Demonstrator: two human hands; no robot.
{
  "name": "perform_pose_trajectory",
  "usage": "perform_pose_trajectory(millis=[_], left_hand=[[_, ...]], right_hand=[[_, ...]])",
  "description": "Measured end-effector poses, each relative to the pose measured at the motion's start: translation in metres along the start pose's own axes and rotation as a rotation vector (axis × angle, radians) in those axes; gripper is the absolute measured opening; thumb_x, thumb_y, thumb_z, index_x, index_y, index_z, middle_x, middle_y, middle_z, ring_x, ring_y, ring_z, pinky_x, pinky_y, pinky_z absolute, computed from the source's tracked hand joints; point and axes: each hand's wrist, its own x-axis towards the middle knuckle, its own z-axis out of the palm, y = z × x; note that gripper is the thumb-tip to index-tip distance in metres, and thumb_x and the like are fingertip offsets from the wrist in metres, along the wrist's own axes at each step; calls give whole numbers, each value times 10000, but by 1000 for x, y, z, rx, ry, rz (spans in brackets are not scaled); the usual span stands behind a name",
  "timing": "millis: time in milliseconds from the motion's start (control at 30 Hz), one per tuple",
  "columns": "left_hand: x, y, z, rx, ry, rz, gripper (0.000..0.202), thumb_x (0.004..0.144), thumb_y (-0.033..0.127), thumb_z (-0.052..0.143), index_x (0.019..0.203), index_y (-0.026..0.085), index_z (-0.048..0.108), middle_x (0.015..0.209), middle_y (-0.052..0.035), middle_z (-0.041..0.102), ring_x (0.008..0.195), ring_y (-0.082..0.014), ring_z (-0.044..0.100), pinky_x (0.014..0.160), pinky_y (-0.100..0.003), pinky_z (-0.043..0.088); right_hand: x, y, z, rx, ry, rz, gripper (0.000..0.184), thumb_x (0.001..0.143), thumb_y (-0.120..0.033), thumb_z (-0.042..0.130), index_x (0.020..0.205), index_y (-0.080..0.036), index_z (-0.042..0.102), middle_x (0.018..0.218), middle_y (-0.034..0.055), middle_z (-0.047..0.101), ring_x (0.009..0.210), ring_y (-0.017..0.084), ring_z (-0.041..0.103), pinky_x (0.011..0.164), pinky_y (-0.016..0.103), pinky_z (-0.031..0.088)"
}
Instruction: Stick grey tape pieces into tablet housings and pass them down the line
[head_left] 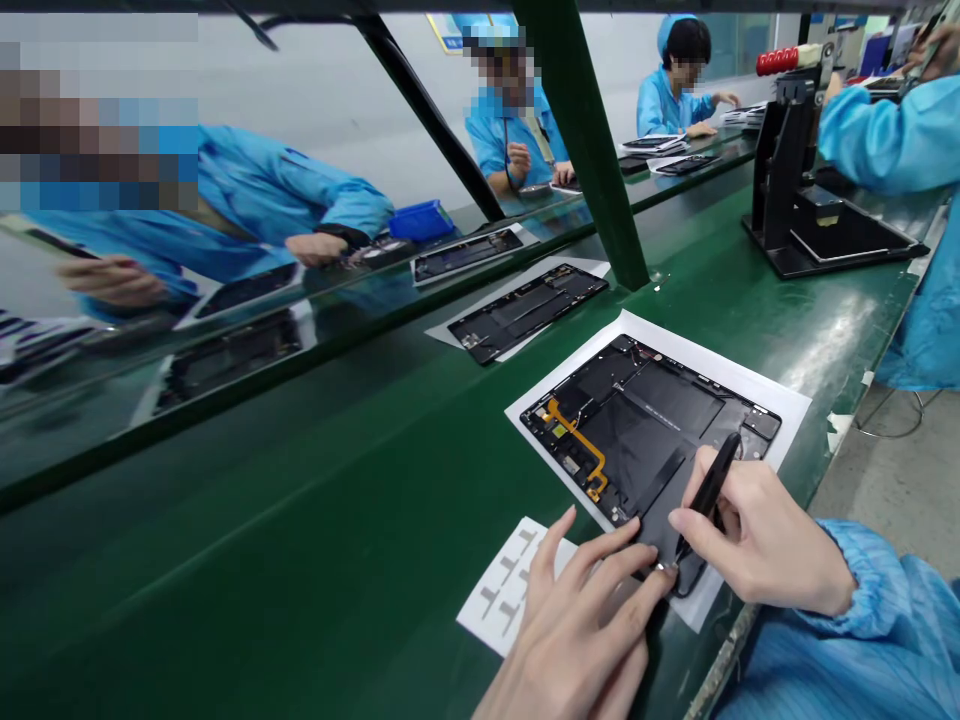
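Two bare hands work at the near edge of the long green workbench [300, 560]. Your right hand [765, 535] is closed in a pen grip around a slim black pen-shaped tool [709, 490], its tip angled down to the near corner of the open black tablet housing [630, 440]. Your left hand [577, 625] comes in from the near side with its fingers spread, not clenched, and its fingertips [626, 590] reach that same corner; you can't tell from this view whether they pinch anything there.

The tablet housing lies flat on a white paper sheet [780, 400], in front of you and right of the bench's middle. A flat orange ribbon cable [577, 440] runs along its left side. Just left of your left hand lies a white backing sheet of grey T-shaped labels [506, 590].

Farther along the bench, a second black tablet housing [525, 310] sits on its own white paper sheet. To the far right stands a black metal fixture with a red handle [795, 190], beside a co-worker's blue sleeve [892, 140]. Beyond a green steel post [585, 130], another co-worker in a blue smock and cap [671, 85] works at the far bench.
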Motion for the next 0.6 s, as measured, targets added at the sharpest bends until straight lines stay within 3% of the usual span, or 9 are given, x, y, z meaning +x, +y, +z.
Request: perform_pose_trajectory(millis=[133, 233, 333, 500, 600], left_hand=[[0, -1, 0, -10, 4, -2, 462, 824, 13, 419, 1234, 188, 541, 1119, -63, 623, 1214, -210, 495, 1152, -478, 124], [1, -1, -1, -28, 2, -12, 448, 833, 20, 421, 1219, 206, 548, 1121, -53, 621, 1204, -207, 501, 1150, -479, 130], [3, 2, 0, -46, 11, -16, 432, 840, 11, 418, 1200, 206, 556, 1102, -49, 617, 1200, -199, 497, 1149, -472, 135], [5, 8, 1, -59, 60, -92, 411, 874, -1, 363, 1167, 208, 562, 1095, -54, 611, 1194, -199, 497, 1126, -496, 190], [5, 9, 1, -71, 58, -99, 403, 874, -1, 360, 1148, 211, 566, 1094, -55, 610, 1186, -204, 505, 1117, -506, 200]], right_hand=[[4, 7, -8, -52, 95, 21, 155, 828, -164, 462, 688, -212, 416, 594, -28, 430, 494, 133, 420, 493, 263, 295], [6, 14, -18, -70, 153, 35, 147, 824, -158, 475, 698, -216, 425, 568, -55, 383, 460, 122, 375, 473, 258, 289], [5, 18, -22, -56, 155, 30, 157, 822, -158, 488, 685, -217, 438, 552, -70, 364, 423, 107, 345, 438, 244, 289], [2, 10, -12, 12, 144, 28, 159, 852, -192, 498, 697, -204, 462, 592, -45, 443, 458, 105, 446, 428, 217, 338], [1, 3, -4, 46, 79, -1, 161, 837, -178, 503, 683, -204, 462, 554, -71, 385, 396, 83, 369, 387, 214, 285]])
